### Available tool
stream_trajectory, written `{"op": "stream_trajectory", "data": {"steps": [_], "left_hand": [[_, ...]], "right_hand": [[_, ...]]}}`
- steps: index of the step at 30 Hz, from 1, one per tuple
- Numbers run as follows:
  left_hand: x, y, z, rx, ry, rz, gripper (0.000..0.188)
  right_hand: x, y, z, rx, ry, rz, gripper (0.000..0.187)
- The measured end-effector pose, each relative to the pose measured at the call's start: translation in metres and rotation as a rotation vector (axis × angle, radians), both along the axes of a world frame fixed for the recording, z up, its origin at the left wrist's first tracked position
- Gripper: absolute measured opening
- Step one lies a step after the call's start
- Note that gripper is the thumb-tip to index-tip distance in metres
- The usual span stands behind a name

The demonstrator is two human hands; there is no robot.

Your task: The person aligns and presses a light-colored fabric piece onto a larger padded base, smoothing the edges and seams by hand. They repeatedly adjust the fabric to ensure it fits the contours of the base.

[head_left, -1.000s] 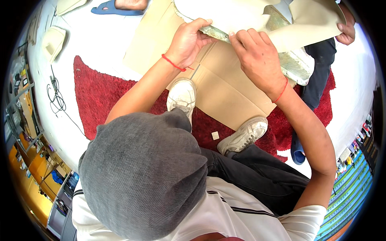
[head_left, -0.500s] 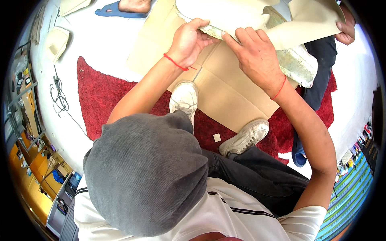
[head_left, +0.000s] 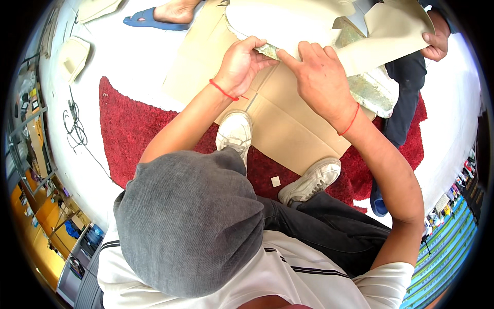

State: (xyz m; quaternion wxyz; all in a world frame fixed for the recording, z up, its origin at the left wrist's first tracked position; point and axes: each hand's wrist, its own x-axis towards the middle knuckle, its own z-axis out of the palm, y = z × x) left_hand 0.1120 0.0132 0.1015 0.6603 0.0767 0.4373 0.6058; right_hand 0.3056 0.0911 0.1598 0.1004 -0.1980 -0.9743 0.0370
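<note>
A beige, leather-like sheet (head_left: 393,33) lies over a rigid, mottled greenish-white panel (head_left: 378,91) at the top of the view. My left hand (head_left: 241,64) pinches the panel's near edge, thumb on top and fingers beneath. To its right, my right hand (head_left: 323,77) rests on the sheet by the same edge. Its index finger stretches to the rim close to my left fingers, while the other fingers are bent; its thumb is hidden. At the far right a co-worker's hand (head_left: 436,41) holds up a loose flap of the sheet.
Flattened cardboard (head_left: 288,121) covers part of a red rug (head_left: 134,131) under the panel. My white shoes (head_left: 235,131) stand on both. A black cable (head_left: 76,131) and beige pieces (head_left: 73,56) lie left. Shelves (head_left: 46,206) line the left side. A co-worker's blue-slippered foot (head_left: 172,13) is far left.
My right index finger has shifted slightly left along the edge, closer to my left fingers. The co-worker's hand and the flap have moved slightly left. My left hand keeps its pinch.
</note>
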Motion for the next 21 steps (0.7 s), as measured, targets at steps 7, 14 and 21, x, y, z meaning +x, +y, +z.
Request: {"op": "stream_trajectory", "data": {"steps": [7,14,21], "left_hand": [[-0.001,-0.003,-0.002,0.04,0.03,-0.032,0.03],[0.007,-0.006,-0.008,0.04,0.099,0.028,0.027],[0.008,-0.004,0.008,0.008,0.144,0.033,0.037]], "right_hand": [[0.006,0.037,0.021,-0.57,0.143,0.0,0.034],[0.008,0.054,0.028,-0.767,0.129,-0.131,0.028],[0.002,0.026,0.025,-0.118,0.141,0.041,0.02]]}}
